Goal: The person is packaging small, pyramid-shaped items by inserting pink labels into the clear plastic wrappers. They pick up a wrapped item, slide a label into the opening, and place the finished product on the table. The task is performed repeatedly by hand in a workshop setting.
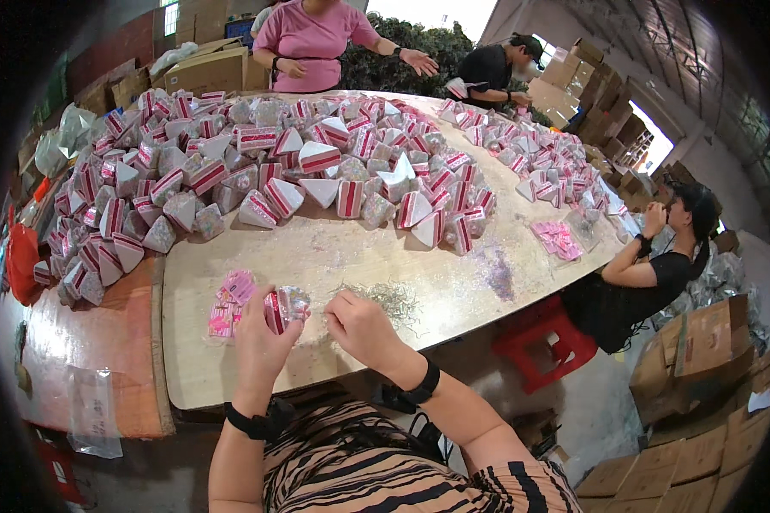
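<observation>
My left hand [261,338] holds a small red-and-white cone-shaped ornament with a glittery clear wrap [284,308] above the near edge of the pale round table [334,252]. My right hand [359,323] is pinched shut just to the right of it, fingertips next to a loose heap of thin silvery wire ties [391,299]; whether it grips one I cannot tell. A stack of pink printed tags [228,306] lies flat on the table just left of my left hand. Both wrists wear black bands.
A big heap of the same red-and-white cones [257,162] covers the far half of the table. Three other people work around it: one in pink at the back [308,38], one in black beyond [492,68], one seated right on a red stool [547,342]. Cardboard boxes [701,359] stand at right.
</observation>
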The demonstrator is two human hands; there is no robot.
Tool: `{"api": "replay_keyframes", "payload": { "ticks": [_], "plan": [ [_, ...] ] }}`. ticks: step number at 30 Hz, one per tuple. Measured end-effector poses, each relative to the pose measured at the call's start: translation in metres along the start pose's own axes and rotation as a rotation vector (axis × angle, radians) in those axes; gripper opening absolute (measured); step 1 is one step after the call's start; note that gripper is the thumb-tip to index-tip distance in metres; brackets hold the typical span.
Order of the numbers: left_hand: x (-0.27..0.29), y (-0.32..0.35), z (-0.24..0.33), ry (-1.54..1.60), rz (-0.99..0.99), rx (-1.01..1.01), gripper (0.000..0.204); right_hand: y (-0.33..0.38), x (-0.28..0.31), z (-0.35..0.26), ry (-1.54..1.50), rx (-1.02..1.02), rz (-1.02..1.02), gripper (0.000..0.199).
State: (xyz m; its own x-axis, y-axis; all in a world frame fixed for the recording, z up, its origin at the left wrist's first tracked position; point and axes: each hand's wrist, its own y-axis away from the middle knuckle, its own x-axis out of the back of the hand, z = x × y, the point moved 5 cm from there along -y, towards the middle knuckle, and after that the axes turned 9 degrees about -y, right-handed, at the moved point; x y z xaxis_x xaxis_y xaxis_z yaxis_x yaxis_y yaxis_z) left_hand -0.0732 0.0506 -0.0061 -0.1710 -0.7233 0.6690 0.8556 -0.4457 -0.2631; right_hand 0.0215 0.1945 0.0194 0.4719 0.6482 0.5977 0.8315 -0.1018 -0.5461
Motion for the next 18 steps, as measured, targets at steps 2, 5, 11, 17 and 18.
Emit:
{"api": "replay_keyframes", "payload": {
  "ticks": [2, 5, 11, 17, 18],
  "plan": [
    [-0.001, -0.002, -0.010, -0.025, -0.075, 0.066, 0.058, 0.001, -0.005, 0.002, -0.007, -0.004, -0.008, 0.007],
    [0.008, 0.001, -0.003, -0.090, 0.057, -0.107, 0.052, 0.000, -0.009, 0.000, -0.051, 0.012, 0.001, 0.008],
    [0.028, 0.012, 0.063, -0.200, 0.103, -0.478, 0.019, 0.001, -0.006, -0.005, -0.132, 0.026, 0.019, 0.009],
    [0.010, 0.010, 0.039, 0.094, -0.136, -0.324, 0.012, 0.002, 0.006, -0.015, -0.246, 0.048, 0.009, 0.011],
    [0.007, 0.010, 0.036, 0.161, -0.182, -0.284, 0.011, 0.002, 0.007, -0.016, -0.258, 0.038, -0.003, 0.011]
  ]
}}
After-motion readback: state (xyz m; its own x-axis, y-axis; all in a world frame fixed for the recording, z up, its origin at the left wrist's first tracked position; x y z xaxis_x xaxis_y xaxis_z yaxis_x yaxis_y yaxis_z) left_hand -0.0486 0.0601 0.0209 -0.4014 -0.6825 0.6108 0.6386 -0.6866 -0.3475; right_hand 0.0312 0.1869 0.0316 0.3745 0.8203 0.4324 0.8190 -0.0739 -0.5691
